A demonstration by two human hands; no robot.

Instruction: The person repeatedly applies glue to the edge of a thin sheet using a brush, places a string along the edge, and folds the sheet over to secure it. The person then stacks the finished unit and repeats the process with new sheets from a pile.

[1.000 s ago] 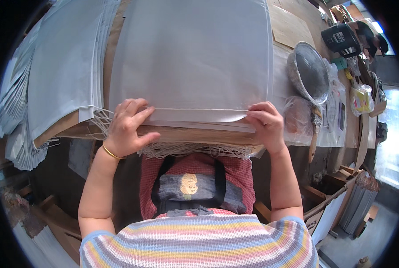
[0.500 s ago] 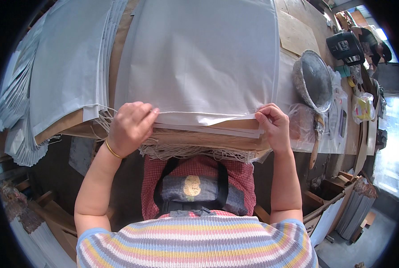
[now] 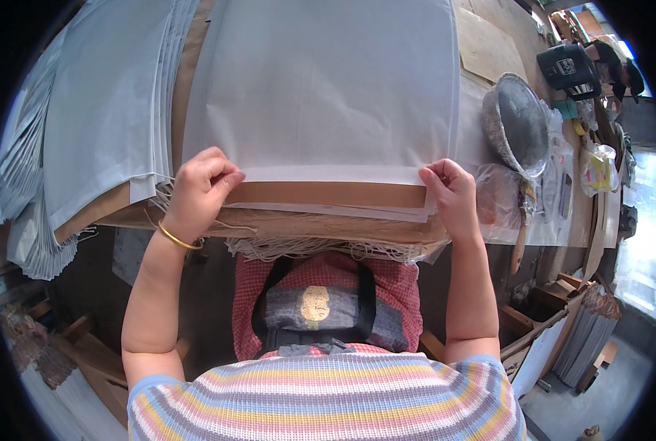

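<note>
A large white sheet [image 3: 328, 95] lies flat on the table in front of me. Along its near edge runs a folded white band [image 3: 335, 174]. My left hand [image 3: 202, 192] pinches the left end of this band between thumb and fingers, and my right hand [image 3: 454, 197] pinches the right end. Below the band a brown strip [image 3: 328, 194] shows between my hands, with white sheet edges beneath it. Loose white strings [image 3: 321, 250] hang at the table's front edge under the sheets. One string end lies near my left wrist.
At left lies a stack of white sheets [image 3: 107, 95] with brown near edges. On the right stand a grey bowl [image 3: 517, 128], a wooden-handled brush [image 3: 520, 228] and clear plastic bags [image 3: 498, 195]. A black container [image 3: 569, 72] sits farther back. Wooden crates [image 3: 537, 323] stand below right.
The string along the near edge is no longer visible there; a flat folded band shows instead, and more of the brown strip is exposed. My left hand has shifted slightly left and away from me.
</note>
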